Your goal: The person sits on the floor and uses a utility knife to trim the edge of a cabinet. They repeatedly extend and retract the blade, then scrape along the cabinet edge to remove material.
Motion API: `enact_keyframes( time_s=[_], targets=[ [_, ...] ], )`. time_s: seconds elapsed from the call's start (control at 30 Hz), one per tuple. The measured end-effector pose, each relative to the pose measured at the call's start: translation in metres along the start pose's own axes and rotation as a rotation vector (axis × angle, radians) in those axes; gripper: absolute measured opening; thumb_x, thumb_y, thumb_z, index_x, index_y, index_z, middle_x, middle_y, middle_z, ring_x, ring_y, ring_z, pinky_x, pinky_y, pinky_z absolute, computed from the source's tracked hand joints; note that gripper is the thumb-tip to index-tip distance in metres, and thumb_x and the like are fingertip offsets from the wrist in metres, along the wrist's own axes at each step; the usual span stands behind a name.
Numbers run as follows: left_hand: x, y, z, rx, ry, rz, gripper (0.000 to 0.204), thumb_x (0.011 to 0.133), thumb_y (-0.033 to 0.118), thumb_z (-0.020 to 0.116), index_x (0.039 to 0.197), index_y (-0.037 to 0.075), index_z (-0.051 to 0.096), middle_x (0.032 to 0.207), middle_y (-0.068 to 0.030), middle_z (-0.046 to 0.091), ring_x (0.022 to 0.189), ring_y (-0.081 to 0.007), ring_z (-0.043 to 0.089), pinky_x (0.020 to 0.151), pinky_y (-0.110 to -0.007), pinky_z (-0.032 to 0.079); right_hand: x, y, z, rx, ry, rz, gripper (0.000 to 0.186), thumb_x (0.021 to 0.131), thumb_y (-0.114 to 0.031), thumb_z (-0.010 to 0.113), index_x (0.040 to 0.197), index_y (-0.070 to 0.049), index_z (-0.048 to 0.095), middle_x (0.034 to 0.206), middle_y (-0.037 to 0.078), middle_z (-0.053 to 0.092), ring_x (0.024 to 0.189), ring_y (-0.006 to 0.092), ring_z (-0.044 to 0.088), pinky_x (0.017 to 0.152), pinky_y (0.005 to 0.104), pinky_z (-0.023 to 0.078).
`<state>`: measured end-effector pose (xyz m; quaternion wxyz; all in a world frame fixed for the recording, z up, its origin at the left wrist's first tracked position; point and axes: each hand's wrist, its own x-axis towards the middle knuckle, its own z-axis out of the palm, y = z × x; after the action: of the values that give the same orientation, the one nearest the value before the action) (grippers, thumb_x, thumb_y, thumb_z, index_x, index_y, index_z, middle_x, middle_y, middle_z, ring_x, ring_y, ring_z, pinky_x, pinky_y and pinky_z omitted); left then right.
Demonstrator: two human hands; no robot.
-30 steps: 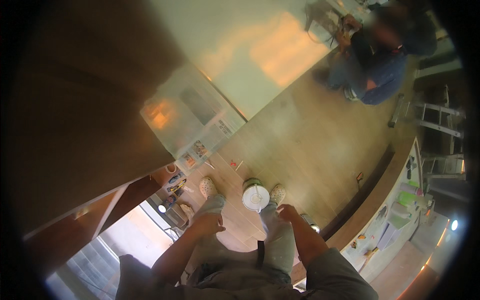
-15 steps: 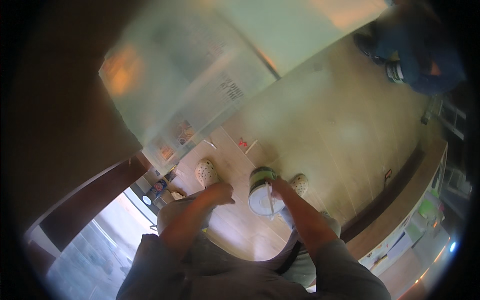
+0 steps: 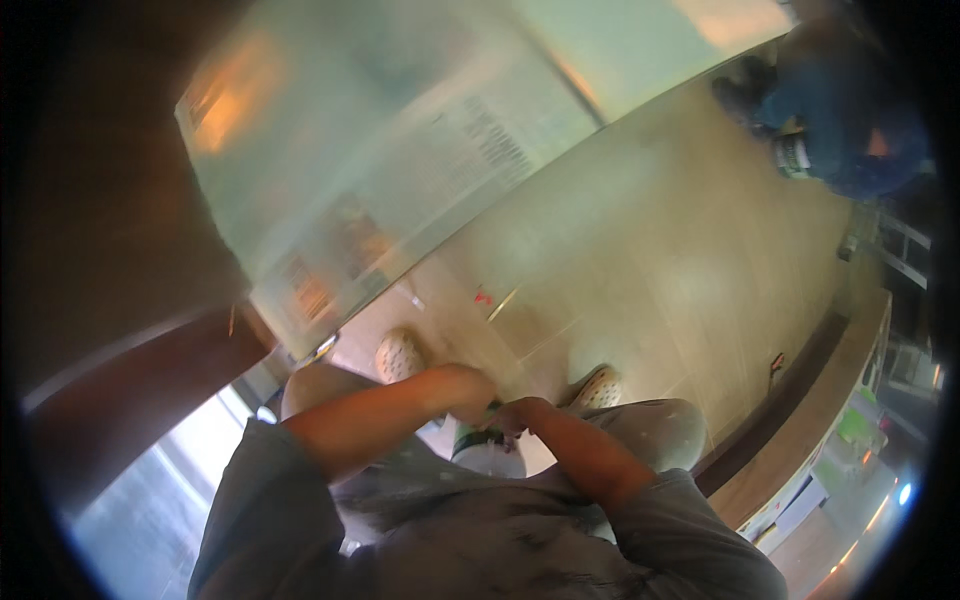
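Note:
A can [image 3: 487, 458] with a green and dark side and a pale, greyish top stands low between my knees, partly covered by my hands. My right hand [image 3: 524, 416] is curled over its far side with the fingers bent down; what they grip is hidden. Close beside it is my left hand [image 3: 468, 392], bent inward so that the two nearly meet above the can. Motion smears the left fingers, and the right hand partly hides them. My cream clogs, the left one [image 3: 398, 357] and the right one [image 3: 598, 388], rest on the floor beyond.
A paper-covered surface [image 3: 420, 180] fills the upper left. On the wooden floor [image 3: 690, 280] lie a small red item [image 3: 483, 296] and a thin pale stick [image 3: 503, 304]. A person in blue [image 3: 850, 110] crouches upper right beside another can [image 3: 792, 156]. A wooden-edged counter [image 3: 800, 430] curves along the right.
The can has come nearer to my body, down between my knees. My left hand has moved right to join my right hand over it. My knees have spread and my view has shifted.

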<state>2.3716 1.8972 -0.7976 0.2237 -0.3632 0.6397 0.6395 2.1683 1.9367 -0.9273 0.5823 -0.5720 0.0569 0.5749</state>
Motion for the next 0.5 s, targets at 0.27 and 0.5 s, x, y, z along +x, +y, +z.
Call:
enact_keyframes(
  time_s=[0.27,0.5],
  targets=[
    [0.048,-0.093,0.013,0.309,0.128,0.181,0.040,0.087,0.039,0.075,0.109,0.007,0.081,0.108,-0.0209,0.078,0.102,-0.0376,0.075,0.090,-0.050,0.058,0.038,0.043,-0.089,-0.316,0.350,0.121,0.091,0.070,-0.029,0.094,0.151,-0.013,0.057,0.138,0.017,0.069,0.129,0.0349,0.064,0.108,0.0467,0.051],
    [0.028,-0.081,0.008,0.238,0.228,0.113,0.046,0.089,0.039,0.076,0.118,0.005,0.077,0.107,-0.0186,0.079,0.099,-0.0368,0.075,0.087,-0.047,0.058,-0.016,0.015,-0.124,-0.206,0.438,0.185,0.093,0.074,-0.038,0.092,0.155,-0.014,0.053,0.136,0.019,0.070,0.120,0.0341,0.069,0.101,0.0458,0.056]
  ],
)
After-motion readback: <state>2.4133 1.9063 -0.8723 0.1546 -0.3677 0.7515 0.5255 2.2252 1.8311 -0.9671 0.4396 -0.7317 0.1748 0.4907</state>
